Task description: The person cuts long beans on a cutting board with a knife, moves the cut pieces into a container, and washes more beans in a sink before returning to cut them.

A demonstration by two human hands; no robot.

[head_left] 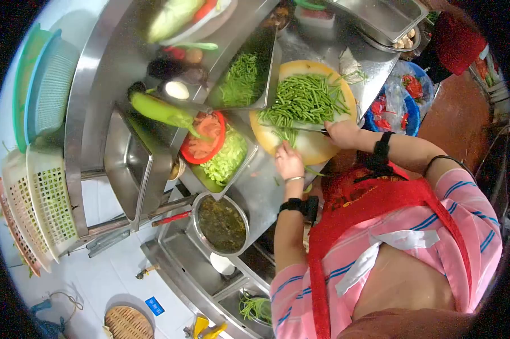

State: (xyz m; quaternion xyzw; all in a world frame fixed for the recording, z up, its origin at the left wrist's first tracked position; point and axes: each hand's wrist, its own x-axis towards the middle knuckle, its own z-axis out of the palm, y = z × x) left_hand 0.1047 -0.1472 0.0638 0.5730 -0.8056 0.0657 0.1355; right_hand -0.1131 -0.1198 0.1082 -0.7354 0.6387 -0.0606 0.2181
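My left hand is closed over a small bunch of uncut green beans at the near-left part of the round yellow-rimmed chopping board. My right hand grips a knife, whose blade lies flat-on beside the bunch and is mostly hard to make out. Beyond the blade, a heap of cut green beans covers the far half of the board. A stray green stalk sticks out near the board's front edge.
Left of the board stand a steel tray of chopped greens, a red bowl of orange slices on pale green pieces, and a pot of dark food. Blue baskets sit right. A sink is lower left.
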